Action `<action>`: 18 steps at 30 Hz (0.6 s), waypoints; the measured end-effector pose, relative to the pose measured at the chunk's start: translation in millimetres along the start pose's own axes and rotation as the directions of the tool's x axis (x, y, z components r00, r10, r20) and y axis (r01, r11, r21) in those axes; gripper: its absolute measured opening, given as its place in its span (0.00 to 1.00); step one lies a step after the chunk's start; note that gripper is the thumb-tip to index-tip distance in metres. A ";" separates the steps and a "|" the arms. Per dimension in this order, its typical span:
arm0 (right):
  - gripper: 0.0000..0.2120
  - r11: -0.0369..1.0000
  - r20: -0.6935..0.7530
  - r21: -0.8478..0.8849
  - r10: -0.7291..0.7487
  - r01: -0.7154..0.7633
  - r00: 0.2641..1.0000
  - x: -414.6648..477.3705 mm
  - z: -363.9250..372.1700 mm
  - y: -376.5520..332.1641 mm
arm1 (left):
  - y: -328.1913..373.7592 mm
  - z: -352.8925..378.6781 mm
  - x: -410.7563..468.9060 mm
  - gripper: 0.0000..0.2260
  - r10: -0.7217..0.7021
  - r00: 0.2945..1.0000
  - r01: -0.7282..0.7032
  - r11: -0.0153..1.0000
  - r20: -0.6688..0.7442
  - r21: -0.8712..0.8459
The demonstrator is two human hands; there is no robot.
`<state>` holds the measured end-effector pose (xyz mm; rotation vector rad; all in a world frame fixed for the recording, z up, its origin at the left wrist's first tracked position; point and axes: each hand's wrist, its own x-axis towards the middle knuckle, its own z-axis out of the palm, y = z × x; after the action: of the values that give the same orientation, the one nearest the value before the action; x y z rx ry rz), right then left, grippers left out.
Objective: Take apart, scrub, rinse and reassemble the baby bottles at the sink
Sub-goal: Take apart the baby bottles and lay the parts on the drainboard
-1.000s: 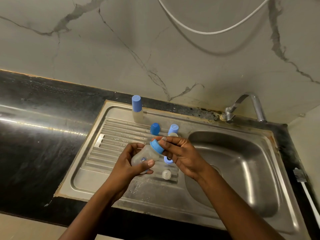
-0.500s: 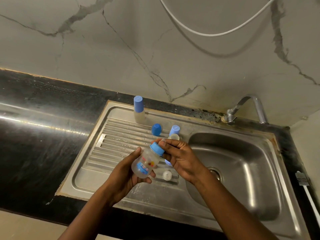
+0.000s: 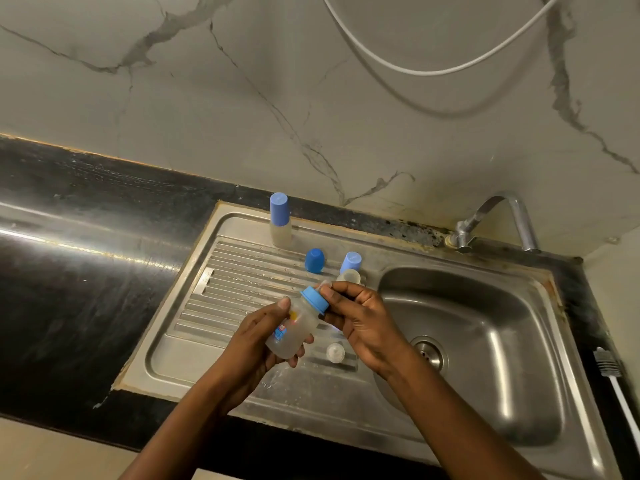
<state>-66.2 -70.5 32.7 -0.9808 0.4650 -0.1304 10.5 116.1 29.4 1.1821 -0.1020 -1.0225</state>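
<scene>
Fingers [image 3: 297, 358] of the left hand [image 3: 252, 344] curled round the baby bottle [image 3: 294, 330], which I saw tilted over the drainboard [image 3: 221, 299]. Meanwhile the fingers [image 3: 343, 289] of the right hand [image 3: 360, 323] pinched its blue collar [image 3: 314, 298]. A loose teat [image 3: 335, 352] lay just beside the left fingertips; a dark blue cap [image 3: 314, 260] and a paler cap [image 3: 350, 262] stood beyond the right fingers.

Sink basin [image 3: 485, 306]: brushed stainless steel, smooth, with bright streaked highlights. The ribbed draining board [image 3: 242, 282] to its left is the same metal, and the seam along the outer rim looks rusty and rough. Tap [image 3: 512, 209], far right: polished metal, glossy. Counter [image 3: 86, 271], left: black polished stone, mirror-like. Wall [image 3: 242, 98]: pale marble-look surface with grey veins and a satin finish. Bottle [image 3: 298, 327]: cloudy translucent plastic, smooth, with a blue collar [image 3: 314, 299] of opaque matt plastic. Darker cap [image 3: 314, 260] and paler cap [image 3: 350, 262]: opaque blue plastic. Teat [image 3: 335, 352], near: translucent, soft-looking. Cable [image 3: 415, 69]: white, smooth. Brush [image 3: 616, 386], right edge: white plastic handle.
</scene>
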 end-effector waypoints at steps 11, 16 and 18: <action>0.09 0.991 -0.059 -0.104 -0.085 0.079 0.995 4.1 -3.5 -2.1 | -1.7 4.6 4.4 0.29 0.023 0.998 -0.014 0.986 -0.050 0.168; 0.12 0.995 -0.028 -0.080 -0.057 0.054 0.998 4.0 -5.0 -4.9 | 2.4 6.2 0.0 0.22 0.172 0.985 -0.164 0.931 0.004 0.325; 0.12 0.999 -0.042 -0.024 -0.025 0.024 0.999 4.1 -5.7 -5.2 | 5.0 -0.7 -0.6 0.20 0.104 0.990 -0.126 0.957 0.094 0.260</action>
<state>-64.5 -79.0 33.0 -1.0091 0.4940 -0.1686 13.5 117.0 33.4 1.3610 -0.3771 -0.9732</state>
